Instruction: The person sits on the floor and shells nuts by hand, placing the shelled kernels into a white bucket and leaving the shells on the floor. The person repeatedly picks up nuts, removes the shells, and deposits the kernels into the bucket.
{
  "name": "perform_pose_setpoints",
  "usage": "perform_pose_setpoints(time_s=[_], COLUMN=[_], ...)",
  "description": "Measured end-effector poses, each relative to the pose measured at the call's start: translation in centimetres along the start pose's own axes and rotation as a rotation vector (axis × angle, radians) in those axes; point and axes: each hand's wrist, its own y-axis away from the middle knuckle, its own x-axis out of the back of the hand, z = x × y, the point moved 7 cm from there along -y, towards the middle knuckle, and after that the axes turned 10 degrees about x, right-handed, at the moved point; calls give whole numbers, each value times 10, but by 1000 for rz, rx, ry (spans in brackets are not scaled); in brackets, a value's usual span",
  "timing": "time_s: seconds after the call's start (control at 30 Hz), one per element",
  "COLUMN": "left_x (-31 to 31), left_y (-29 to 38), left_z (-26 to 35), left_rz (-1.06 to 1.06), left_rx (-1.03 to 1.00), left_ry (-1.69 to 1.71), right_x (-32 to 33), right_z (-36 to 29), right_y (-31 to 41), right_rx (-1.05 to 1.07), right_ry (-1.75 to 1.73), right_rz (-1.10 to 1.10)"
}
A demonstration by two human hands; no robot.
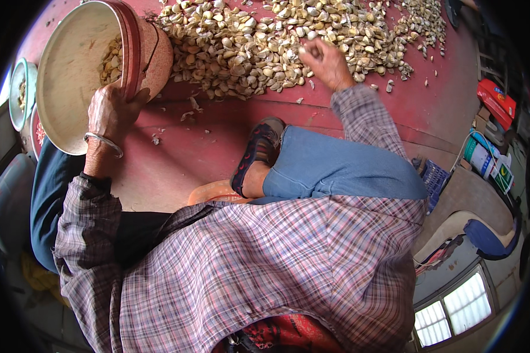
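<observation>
My left hand [112,112] grips the rim of a tipped plastic bucket [75,84], pale inside and speckled red outside. The bucket lies over on its side, its mouth facing left, with some garlic cloves [112,59] inside. A broad heap of garlic cloves [243,53], many with papery skins, spreads over the red floor covering [265,112]. At the heap's near edge is my right hand [327,61], its fingers curled. A small pale spot shows at its thumb tip; whether that is a clove or the nail I cannot tell.
Left of the bucket are a light green basin [18,95] with cloves in it and a basin [36,132] with red contents. Loose skins dot the floor near my shoe [260,150]. At right are a red packet [497,103], a blue plastic basket [433,183] and a white-and-teal bucket [477,152].
</observation>
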Motion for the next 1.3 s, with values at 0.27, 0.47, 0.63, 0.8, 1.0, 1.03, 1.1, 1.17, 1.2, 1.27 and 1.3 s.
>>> perform_pose_setpoints(time_s=[0.27,0.47,0.63,0.8,1.0,1.03,1.1,1.17,1.2,1.27,1.3], left_x=[1,0,0,1,5,4,5,6,5,4,4], left_y=[-1,-1,0,-2,1,0,2,2,2,1,1], left_z=[2,3,4,5,8,8,9,8,7,6,5], left_rz=[24,-7,16,-17,-18,-28,-11,-6,-9,-15,-16], left_rx=[-5,11,-16,13,17,27,16,18,22,23,22], left_ry=[-10,-57,-5,-42,-48,-70,-48,-47,-52,-43,-29], right_x=[11,12,-33,-63,-71,-71,-70,-70,-72,-73,-73], right_z=[-285,-133,52,54,93,99,105,107,109,111,111], right_y=[-63,-79,-11,7,10,13,15,16,16,18,18], right_rx=[945,532,-213,218,-127,-174,-217,-231,-263,-322,-353], right_ry=[-561,-284,-34,248,-293,-390,-412,-405,-472,-578,-630], right_rz=[-135,-7,-36,202,222,230,250,230,232,247,256])
